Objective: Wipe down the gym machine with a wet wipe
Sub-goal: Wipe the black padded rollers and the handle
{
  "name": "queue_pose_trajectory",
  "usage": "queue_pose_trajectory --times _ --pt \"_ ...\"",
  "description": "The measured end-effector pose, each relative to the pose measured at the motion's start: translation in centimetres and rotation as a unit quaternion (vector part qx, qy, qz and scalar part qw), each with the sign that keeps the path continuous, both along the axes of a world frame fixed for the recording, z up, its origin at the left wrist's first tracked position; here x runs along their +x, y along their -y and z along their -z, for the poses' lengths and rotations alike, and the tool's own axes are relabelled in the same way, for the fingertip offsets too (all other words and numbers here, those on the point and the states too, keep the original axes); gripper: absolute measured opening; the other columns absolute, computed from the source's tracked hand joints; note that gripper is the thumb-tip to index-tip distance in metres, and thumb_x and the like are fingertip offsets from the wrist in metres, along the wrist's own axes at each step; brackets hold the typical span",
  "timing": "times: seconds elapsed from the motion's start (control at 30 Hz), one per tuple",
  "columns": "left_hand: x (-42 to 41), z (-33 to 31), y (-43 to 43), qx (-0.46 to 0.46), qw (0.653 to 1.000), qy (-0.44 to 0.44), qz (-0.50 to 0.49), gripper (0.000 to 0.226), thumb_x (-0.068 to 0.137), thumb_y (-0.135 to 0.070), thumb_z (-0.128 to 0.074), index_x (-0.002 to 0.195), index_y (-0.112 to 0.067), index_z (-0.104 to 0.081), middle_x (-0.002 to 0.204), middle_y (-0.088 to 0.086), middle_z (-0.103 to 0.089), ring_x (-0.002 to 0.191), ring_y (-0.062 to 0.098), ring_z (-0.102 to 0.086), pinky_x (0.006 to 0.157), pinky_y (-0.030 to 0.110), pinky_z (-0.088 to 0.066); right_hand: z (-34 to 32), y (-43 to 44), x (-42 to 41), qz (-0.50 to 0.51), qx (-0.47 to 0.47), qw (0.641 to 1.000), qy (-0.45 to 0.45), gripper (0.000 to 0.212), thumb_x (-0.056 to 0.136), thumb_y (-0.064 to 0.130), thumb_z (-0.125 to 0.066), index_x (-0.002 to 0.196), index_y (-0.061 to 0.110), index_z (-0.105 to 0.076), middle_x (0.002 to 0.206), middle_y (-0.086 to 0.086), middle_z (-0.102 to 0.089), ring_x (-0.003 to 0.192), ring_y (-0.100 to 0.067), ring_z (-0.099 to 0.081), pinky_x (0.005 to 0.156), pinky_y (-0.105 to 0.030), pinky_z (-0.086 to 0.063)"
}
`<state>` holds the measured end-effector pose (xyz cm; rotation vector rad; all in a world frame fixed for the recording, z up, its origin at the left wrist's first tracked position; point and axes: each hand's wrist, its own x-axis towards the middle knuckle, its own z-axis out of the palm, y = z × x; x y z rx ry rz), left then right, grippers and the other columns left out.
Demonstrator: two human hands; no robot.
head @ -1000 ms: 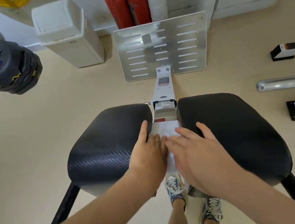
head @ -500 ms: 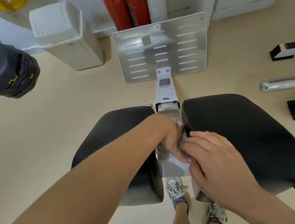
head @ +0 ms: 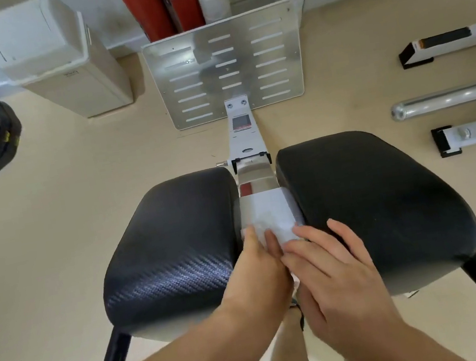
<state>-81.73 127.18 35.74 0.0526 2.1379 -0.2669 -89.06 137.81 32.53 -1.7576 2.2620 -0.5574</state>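
Head camera is looking straight down at your hands, and you are pressing the white wet wipe (head: 271, 215) flat over the gym machine's centre beam (head: 246, 144), in the gap between the black left pad (head: 171, 242) and right pad (head: 376, 204). Your left hand (head: 255, 275) is lying on the wipe's near edge, fingers straight and uncurled. Your right hand (head: 338, 277) is pressing just beside it, fingers stretched out over the right pad's inner edge. Beyond the beam, the slotted metal footplate (head: 226, 62) is standing tilted. By the wall, the white bin (head: 52, 60) is sitting with its lid down, hiding its contents, near two red fire extinguishers (head: 160, 4).
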Motion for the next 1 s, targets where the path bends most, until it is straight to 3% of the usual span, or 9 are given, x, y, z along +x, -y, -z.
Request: queue_pose_trajectory --times 0.23,0.37,0.43,0.5,0.57,0.7,0.83,0.9,1.0 --pt "-1.8 2.4 0.9 0.046 0.975 -0.08 -0.2 0.079 0.1 -0.02 -0.042 0.148 0.005 0.016 0.156 0.029 0.008 0.145 0.043 -0.003 0.115 0.047 -0.024 0.1 -2.8 3.1 0.103 -0.1 0.988 0.058 0.038 0.095 0.018 -0.039 0.107 0.015 -0.074 0.114 0.004 -0.07 0.114 -0.013 -0.056 0.096 -0.034 -0.044" --pt "-0.1 2.3 -0.3 0.067 0.973 -0.114 -0.191 0.07 0.102 -0.013 -0.034 0.147 0.005 0.016 0.157 0.028 0.009 0.145 0.045 -0.005 0.109 0.044 -0.031 -0.3 -4.0 5.4 0.134 -0.126 0.97 0.161 0.034 0.085 0.007 -0.049 0.11 0.01 -0.071 0.118 -0.003 -0.065 0.101 -0.018 -0.063 0.081 -0.032 -0.054" --pt "1.1 2.0 -0.9 0.061 0.975 -0.131 -0.169 0.069 0.102 -0.013 -0.032 0.146 0.005 0.018 0.157 0.028 0.006 0.143 0.046 -0.012 0.11 0.045 -0.028 -0.8 -4.3 6.5 0.175 -0.11 0.941 0.267 0.032 0.084 0.011 -0.049 0.106 0.02 -0.07 0.113 0.004 -0.063 0.091 -0.011 -0.064 0.075 -0.022 -0.052" --pt "1.6 1.7 -0.8 0.041 0.979 -0.137 -0.142 0.078 0.101 -0.02 -0.04 0.147 0.003 0.017 0.158 0.025 0.0 0.142 0.043 -0.019 0.114 0.046 -0.024 -1.0 -3.9 6.9 0.276 -0.058 0.873 0.398 0.023 0.086 0.022 -0.05 0.099 0.035 -0.063 0.103 0.013 -0.065 0.087 -0.008 -0.063 0.073 -0.016 -0.05" --pt "1.8 1.5 -0.5 0.023 0.98 -0.152 -0.125 0.093 0.094 -0.033 -0.055 0.15 -0.001 0.012 0.159 0.019 -0.01 0.14 0.037 -0.029 0.115 0.049 -0.02 -0.7 -3.0 6.8 0.36 0.004 0.788 0.5 0.017 0.091 0.022 -0.055 0.096 0.036 -0.063 0.097 0.014 -0.068 0.09 -0.01 -0.064 0.078 -0.027 -0.054" --pt "2.9 0.7 0.2 0.046 0.975 -0.198 -0.093 0.106 0.079 -0.055 -0.066 0.153 -0.014 -0.001 0.158 0.004 -0.024 0.139 0.022 -0.036 0.118 0.05 -0.014 -1.4 -1.3 6.0 0.396 0.016 0.554 0.732 0.015 0.095 0.019 -0.056 0.095 0.027 -0.068 0.092 0.007 -0.074 0.089 -0.011 -0.07 0.073 -0.027 -0.058" --pt "2.6 -0.5 1.3 0.132 0.958 -0.2 -0.154 0.087 0.083 -0.047 -0.059 0.15 -0.024 -0.009 0.132 -0.009 -0.056 0.117 0.015 -0.054 0.115 0.039 -0.025 -0.9 0.2 6.4 0.419 -0.002 0.478 0.772 0.008 0.092 0.026 -0.061 0.097 0.027 -0.068 0.091 0.003 -0.075 0.094 -0.017 -0.07 0.087 -0.037 -0.056" --pt "2.3 -0.6 1.7 0.165 0.944 -0.213 -0.193 0.073 0.084 -0.039 -0.057 0.145 -0.03 -0.018 0.102 -0.011 -0.063 0.092 0.015 -0.059 0.098 0.032 -0.042 0.3 1.4 7.1 0.464 -0.031 0.441 0.768 0.008 0.092 0.019 -0.061 0.091 0.019 -0.069 0.091 -0.01 -0.073 0.095 -0.03 -0.068 0.09 -0.045 -0.054" --pt "2.2 -0.3 2.5 0.13 0.932 -0.263 -0.213 0.039 0.089 -0.028 -0.05 0.126 -0.032 -0.04 0.089 -0.006 -0.061 0.081 0.02 -0.059 0.069 0.03 -0.043 2.4 2.7 8.1 0.54 -0.064 0.386 0.745 0.015 0.09 0.006 -0.054 0.081 0.013 -0.065 0.076 -0.012 -0.066 0.07 -0.022 -0.062 0.061 -0.03 -0.05"
